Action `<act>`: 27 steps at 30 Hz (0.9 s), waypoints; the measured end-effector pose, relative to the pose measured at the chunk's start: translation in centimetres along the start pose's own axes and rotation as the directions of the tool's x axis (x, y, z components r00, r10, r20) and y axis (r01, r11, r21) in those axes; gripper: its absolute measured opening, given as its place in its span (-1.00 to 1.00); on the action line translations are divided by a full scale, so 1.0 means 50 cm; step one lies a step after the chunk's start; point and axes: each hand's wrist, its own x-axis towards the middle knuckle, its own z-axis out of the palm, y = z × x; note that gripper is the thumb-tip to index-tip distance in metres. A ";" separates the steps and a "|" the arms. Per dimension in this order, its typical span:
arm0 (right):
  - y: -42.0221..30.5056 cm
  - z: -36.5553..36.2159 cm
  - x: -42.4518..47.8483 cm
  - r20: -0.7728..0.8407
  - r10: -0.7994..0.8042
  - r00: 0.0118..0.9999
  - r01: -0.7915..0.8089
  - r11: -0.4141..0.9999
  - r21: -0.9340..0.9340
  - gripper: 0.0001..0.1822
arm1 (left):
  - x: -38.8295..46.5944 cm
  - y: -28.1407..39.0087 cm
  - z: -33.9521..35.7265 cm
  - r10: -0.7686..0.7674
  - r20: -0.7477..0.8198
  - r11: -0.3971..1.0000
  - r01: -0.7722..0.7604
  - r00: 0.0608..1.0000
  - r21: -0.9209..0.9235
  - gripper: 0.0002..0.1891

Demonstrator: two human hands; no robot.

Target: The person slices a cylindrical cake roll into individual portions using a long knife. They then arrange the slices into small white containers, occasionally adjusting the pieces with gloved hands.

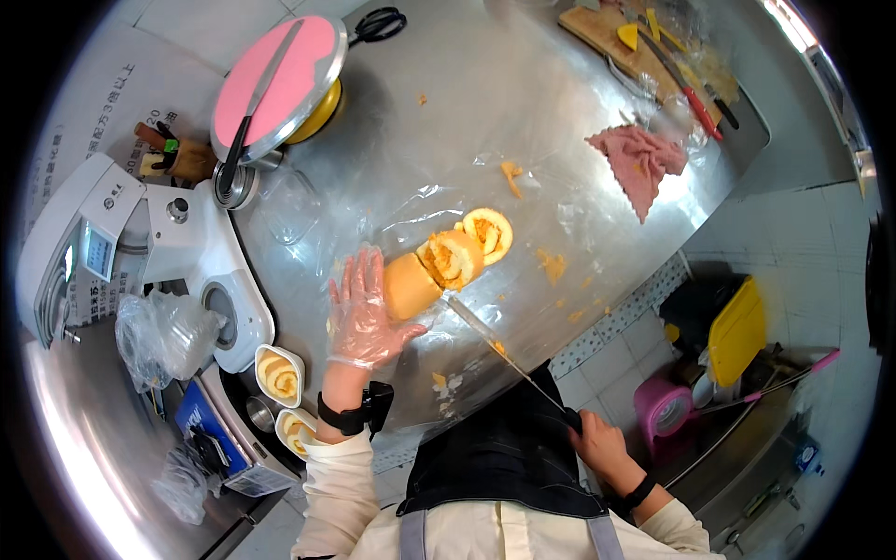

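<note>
My left hand (365, 318) wears a clear plastic glove and lies with fingers spread against the near left end of a yellow roll cake (409, 288). A thick cut piece (456, 260) leans at the cake's far end, its orange filling showing. Beyond it, a spiral slice (488, 236) lies tilted on the steel table (448, 140). My bare right hand (600, 442) grips the black handle of a long thin knife (483, 330). The blade slants up leftward, its smeared tip at or just beside the cake; contact is unclear.
Left of my forearm, two white tubs (302, 376) hold cake slices. A white stand mixer (164, 231) stands at the left, below a pink-topped cake turntable (280, 77) bearing a spatula. A pink cloth (640, 164) and a wooden cutting board (595, 33) with knives lie far right.
</note>
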 end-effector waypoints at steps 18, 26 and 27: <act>0.022 -0.366 0.226 -0.422 -0.724 0.545 0.487 0.684 -0.543 -0.75 | -0.137 0.190 -0.155 0.149 -0.473 0.971 -0.219 0.869 -0.097 -0.47; 0.041 -0.420 0.252 -0.359 -0.851 0.383 0.515 0.519 -0.682 -0.80 | -0.093 0.194 -0.163 0.217 0.017 0.878 -0.188 0.976 -0.440 -0.65; 0.045 -0.423 0.255 -0.358 -0.857 0.370 0.516 0.510 -0.688 -0.80 | -0.087 0.192 -0.159 0.216 0.050 0.856 -0.164 0.975 -0.491 -0.70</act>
